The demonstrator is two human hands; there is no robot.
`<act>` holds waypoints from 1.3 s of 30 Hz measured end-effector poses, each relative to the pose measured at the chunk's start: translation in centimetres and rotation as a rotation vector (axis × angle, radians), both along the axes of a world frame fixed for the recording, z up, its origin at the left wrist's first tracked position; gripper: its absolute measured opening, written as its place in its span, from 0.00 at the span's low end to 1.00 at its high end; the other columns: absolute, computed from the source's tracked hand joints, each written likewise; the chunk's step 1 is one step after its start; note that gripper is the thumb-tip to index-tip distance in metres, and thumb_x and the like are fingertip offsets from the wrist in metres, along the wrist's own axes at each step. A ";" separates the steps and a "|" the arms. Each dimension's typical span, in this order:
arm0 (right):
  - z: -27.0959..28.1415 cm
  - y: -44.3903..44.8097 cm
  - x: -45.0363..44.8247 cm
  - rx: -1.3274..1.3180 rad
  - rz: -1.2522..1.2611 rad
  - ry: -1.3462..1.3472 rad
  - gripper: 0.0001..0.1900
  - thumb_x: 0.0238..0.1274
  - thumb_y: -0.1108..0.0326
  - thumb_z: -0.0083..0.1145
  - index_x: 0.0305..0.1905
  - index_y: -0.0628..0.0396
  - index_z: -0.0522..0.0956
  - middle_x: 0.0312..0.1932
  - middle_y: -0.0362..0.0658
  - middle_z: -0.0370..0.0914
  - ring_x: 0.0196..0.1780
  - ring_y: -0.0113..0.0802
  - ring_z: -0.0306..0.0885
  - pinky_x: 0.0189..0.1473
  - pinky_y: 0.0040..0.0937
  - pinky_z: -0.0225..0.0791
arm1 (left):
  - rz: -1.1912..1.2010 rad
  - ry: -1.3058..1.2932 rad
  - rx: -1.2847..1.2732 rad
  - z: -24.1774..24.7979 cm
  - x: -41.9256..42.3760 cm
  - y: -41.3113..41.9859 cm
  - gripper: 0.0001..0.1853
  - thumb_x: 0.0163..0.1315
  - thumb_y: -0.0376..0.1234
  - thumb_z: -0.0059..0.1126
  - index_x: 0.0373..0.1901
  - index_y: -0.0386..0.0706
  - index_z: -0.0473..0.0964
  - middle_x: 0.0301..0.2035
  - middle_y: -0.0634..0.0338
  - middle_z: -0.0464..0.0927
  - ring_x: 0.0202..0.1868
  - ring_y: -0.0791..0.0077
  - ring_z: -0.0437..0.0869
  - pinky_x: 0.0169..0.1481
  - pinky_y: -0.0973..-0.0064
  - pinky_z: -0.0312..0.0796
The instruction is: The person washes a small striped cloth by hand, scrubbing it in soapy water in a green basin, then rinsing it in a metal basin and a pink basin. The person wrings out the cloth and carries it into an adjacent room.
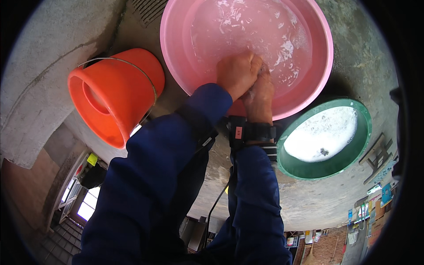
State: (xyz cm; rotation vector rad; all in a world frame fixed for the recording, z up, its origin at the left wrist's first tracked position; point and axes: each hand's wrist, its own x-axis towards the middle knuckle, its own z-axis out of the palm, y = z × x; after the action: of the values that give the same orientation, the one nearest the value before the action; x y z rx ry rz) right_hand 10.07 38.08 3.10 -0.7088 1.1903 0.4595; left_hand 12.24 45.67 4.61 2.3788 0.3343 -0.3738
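Observation:
A large pink plastic basin point(323, 66) of rippling, slightly foamy water lies before me. Over its near side my left hand point(238, 73) is curled, its fingers pressed against my right hand point(260, 89). The two hands touch at the water; their fingertips are hidden, and whether anything is between them cannot be told. A dark strap with a small device is on my right wrist. Left of the basin is an orange plastic bucket point(132, 79) with a wire handle. A green tub point(362, 135) holding thick white suds stands at the right.
A floor grate point(149, 10) shows beyond the bucket. At the far right is a small wooden stool point(377, 155), with boxes and mixed goods behind it. A dark cable point(215, 205) hangs between my arms. A concrete wall or ledge point(49, 66) runs along the left.

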 end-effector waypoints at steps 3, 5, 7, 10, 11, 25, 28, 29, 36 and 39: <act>-0.2 0.5 0.9 -0.137 -0.055 0.090 0.17 0.67 0.56 0.55 0.47 0.61 0.77 0.35 0.46 0.80 0.34 0.33 0.76 0.36 0.33 0.72 | 0.041 -0.019 0.005 -1.2 0.5 0.8 0.19 0.65 0.47 0.58 0.25 0.41 0.78 0.20 0.48 0.78 0.25 0.49 0.81 0.31 0.57 0.72; -0.9 0.2 0.9 -0.271 0.003 0.015 0.17 0.65 0.56 0.58 0.44 0.62 0.79 0.37 0.47 0.80 0.36 0.34 0.77 0.39 0.34 0.72 | 0.029 -0.115 0.101 -2.0 0.6 1.9 0.19 0.64 0.47 0.60 0.25 0.41 0.78 0.19 0.49 0.78 0.25 0.49 0.81 0.30 0.57 0.72; -1.8 -0.2 0.5 -0.467 0.126 -0.039 0.18 0.65 0.54 0.58 0.44 0.62 0.79 0.39 0.49 0.81 0.39 0.36 0.78 0.43 0.35 0.72 | 0.010 -0.216 0.269 -3.2 0.8 3.3 0.18 0.62 0.46 0.61 0.29 0.38 0.79 0.23 0.48 0.80 0.30 0.49 0.83 0.37 0.59 0.74; -3.1 -0.3 -0.5 -0.671 0.342 -0.064 0.24 0.67 0.48 0.52 0.51 0.62 0.78 0.44 0.50 0.81 0.47 0.40 0.79 0.50 0.38 0.71 | 0.073 -0.142 0.500 -4.7 -0.5 4.4 0.20 0.63 0.45 0.59 0.41 0.35 0.81 0.34 0.42 0.82 0.39 0.47 0.84 0.45 0.61 0.74; -3.3 -0.2 -0.6 -0.608 0.369 -0.063 0.27 0.68 0.46 0.50 0.54 0.61 0.77 0.46 0.51 0.81 0.50 0.42 0.78 0.53 0.39 0.71 | 0.170 0.008 0.288 -5.2 -0.6 4.8 0.21 0.64 0.45 0.58 0.42 0.35 0.80 0.34 0.42 0.83 0.40 0.47 0.84 0.45 0.61 0.74; -0.9 1.2 -1.4 0.036 0.022 -0.171 0.20 0.76 0.50 0.45 0.55 0.55 0.76 0.45 0.41 0.79 0.45 0.34 0.78 0.46 0.34 0.74 | 0.070 0.223 0.006 3.2 -1.0 0.2 0.20 0.70 0.46 0.46 0.40 0.35 0.72 0.29 0.39 0.81 0.34 0.37 0.82 0.44 0.47 0.74; -0.6 1.6 -1.0 0.107 -0.040 -0.152 0.17 0.76 0.53 0.47 0.54 0.55 0.76 0.42 0.39 0.78 0.39 0.30 0.77 0.38 0.29 0.72 | -0.005 0.169 0.051 1.8 -0.4 0.7 0.20 0.71 0.46 0.45 0.35 0.36 0.72 0.25 0.40 0.80 0.30 0.39 0.83 0.40 0.47 0.74; -0.5 1.7 -0.8 0.155 -0.088 -0.111 0.18 0.76 0.51 0.47 0.53 0.54 0.76 0.42 0.38 0.78 0.38 0.30 0.77 0.35 0.28 0.72 | -0.033 0.161 0.064 1.3 -0.2 1.1 0.21 0.71 0.46 0.45 0.35 0.36 0.72 0.25 0.40 0.80 0.30 0.40 0.83 0.39 0.47 0.74; -2.5 -0.3 0.1 -0.058 0.156 0.165 0.18 0.72 0.52 0.46 0.48 0.52 0.79 0.35 0.38 0.79 0.37 0.32 0.80 0.27 0.32 0.72 | 0.080 0.143 0.180 -1.7 1.1 2.7 0.22 0.68 0.48 0.48 0.37 0.35 0.75 0.28 0.38 0.81 0.35 0.39 0.83 0.45 0.47 0.74; -3.7 -0.4 -0.7 -0.312 0.189 -0.105 0.21 0.61 0.54 0.58 0.47 0.63 0.79 0.38 0.44 0.80 0.38 0.31 0.77 0.35 0.36 0.72 | 0.188 0.133 0.173 -3.4 1.7 4.0 0.22 0.67 0.46 0.49 0.40 0.33 0.76 0.31 0.37 0.81 0.39 0.38 0.83 0.49 0.48 0.74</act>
State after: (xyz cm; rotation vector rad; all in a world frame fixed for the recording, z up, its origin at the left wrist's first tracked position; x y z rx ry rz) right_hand 9.37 37.66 -0.61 -1.1084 1.1115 0.3908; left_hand 13.94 49.63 1.17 2.4693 0.6710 -0.4301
